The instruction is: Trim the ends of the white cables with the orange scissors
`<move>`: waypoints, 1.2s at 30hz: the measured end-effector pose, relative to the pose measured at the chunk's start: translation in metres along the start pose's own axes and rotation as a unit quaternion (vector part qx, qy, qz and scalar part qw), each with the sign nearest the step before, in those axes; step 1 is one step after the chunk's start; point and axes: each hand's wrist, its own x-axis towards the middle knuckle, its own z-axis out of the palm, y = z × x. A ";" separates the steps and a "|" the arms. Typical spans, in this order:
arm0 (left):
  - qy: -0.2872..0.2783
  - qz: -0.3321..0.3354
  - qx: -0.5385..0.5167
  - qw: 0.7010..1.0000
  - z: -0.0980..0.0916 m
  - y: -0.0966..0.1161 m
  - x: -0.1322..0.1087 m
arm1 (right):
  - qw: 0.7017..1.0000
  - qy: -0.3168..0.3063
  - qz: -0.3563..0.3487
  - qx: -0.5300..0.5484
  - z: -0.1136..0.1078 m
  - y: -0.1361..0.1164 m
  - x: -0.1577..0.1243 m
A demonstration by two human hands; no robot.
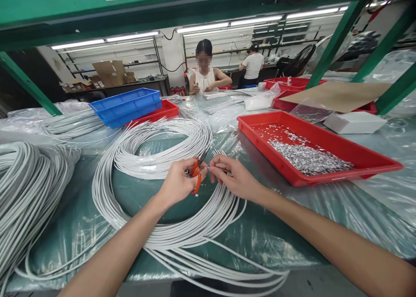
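Note:
My left hand (178,183) is closed around a small pair of scissors (195,170) with orange handles, their dark blades pointing up and away. Its fingertips almost meet those of my right hand (236,179), which pinches the end of a thin grey-white cable. Whether the left fingers also touch that cable end is hard to make out. Under both hands lies a wide coil of cables (201,225), with loose ends rising behind my right fingers. Just beyond sits a second cable coil (159,167), partly overlapping the first.
A red tray (269,158) of small shiny metal pieces stands to the right, near a white box (355,123). More cable bundles (29,201) lie at left. A blue bin (128,106) sits behind. Green shelf framing (195,4) crosses overhead; a person (204,78) works opposite.

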 end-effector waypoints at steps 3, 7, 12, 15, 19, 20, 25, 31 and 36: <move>-0.001 -0.006 -0.001 1.000 0.000 0.001 0.000 | 1.000 0.013 -0.002 -0.017 0.001 -0.001 -0.001; -0.003 -0.006 -0.021 1.000 0.000 0.003 -0.001 | 0.998 0.044 -0.018 -0.051 0.002 -0.006 -0.003; 0.007 -0.012 -0.025 1.000 -0.001 0.003 -0.002 | 0.992 0.073 -0.031 -0.101 0.004 -0.014 -0.005; 0.013 -0.003 -0.012 1.000 -0.001 0.003 -0.002 | 0.990 0.076 -0.031 -0.111 0.004 -0.014 -0.005; 0.035 0.034 0.055 0.997 -0.001 0.005 -0.001 | 0.990 0.078 -0.040 -0.112 0.003 -0.010 -0.004; 0.036 0.037 0.065 0.997 0.000 0.005 -0.002 | 0.990 0.079 -0.039 -0.111 0.003 -0.009 -0.004; 0.054 0.053 0.135 0.988 -0.001 0.003 -0.004 | 0.993 0.076 -0.035 -0.087 0.003 -0.010 -0.004; 0.053 0.072 0.183 0.979 -0.002 0.002 -0.005 | 0.991 0.069 -0.042 -0.106 0.006 -0.014 -0.005; 0.005 -0.006 0.050 0.999 -0.001 0.005 -0.001 | 0.988 0.090 -0.040 -0.120 0.005 -0.008 -0.004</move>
